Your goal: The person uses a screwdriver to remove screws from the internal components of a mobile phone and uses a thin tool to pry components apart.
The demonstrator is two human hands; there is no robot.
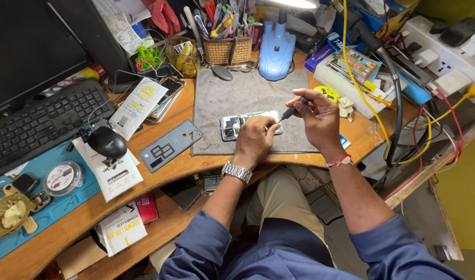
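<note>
Far left of frame: I see a black keyboard (43,122) on the wooden worktop (206,163), below a dark monitor (25,46) in the upper left. A blue mat (38,161) lies under a round spool case (64,178). Just right of the keyboard sits a black mouse (107,142) on paper leaflets (113,176). Next right, a grey phone back cover (170,145) lies flat, near the left edge of the grey work mat (248,98).

Centre: an opened phone (237,124) lies on the grey work mat, lower middle of it. My left hand (254,140) rests on the phone's right part, fingers curled down against it, pinning it; a metal watch (237,171) sits on that wrist. My right hand (316,118) has its grip closed around a small screwdriver (292,110), tip angled down-left toward the phone's right end; whether the tip touches, I cannot tell.

Upper centre: wicker basket (228,50) of tools, blue lamp base (277,52) beside it.

Right: yellow cable (351,67), white power strip (439,57) at upper right
</note>
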